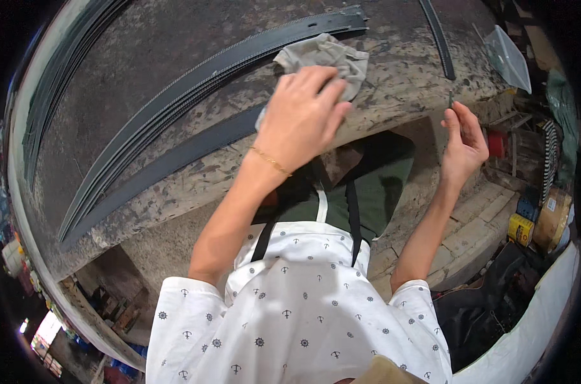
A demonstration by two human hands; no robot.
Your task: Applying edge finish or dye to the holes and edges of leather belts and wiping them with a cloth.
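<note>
My left hand [303, 112] is bent over a crumpled grey cloth [332, 54], its fingers closed on it and slightly blurred. The cloth shows beyond the knuckles and also beside the wrist. Under this hand runs the end of a single flat dark belt strap [182, 153], lying along the near edge of the work surface. My right hand [464, 144] is raised off to the right, thumb and fingers pinched on a short, thin dark piece [450, 98]; its kind is too small to make out. Just above it lies the tip of another stitched dark strap [439, 41].
A stack of stitched dark belt straps [194, 89] curves across the worn tabletop [143, 77]. More strips [63, 70] lie at the far left. A clear plastic container [508, 57] sits at the right edge. Below right are a yellow tin [521, 229] and a wooden rack [514, 144].
</note>
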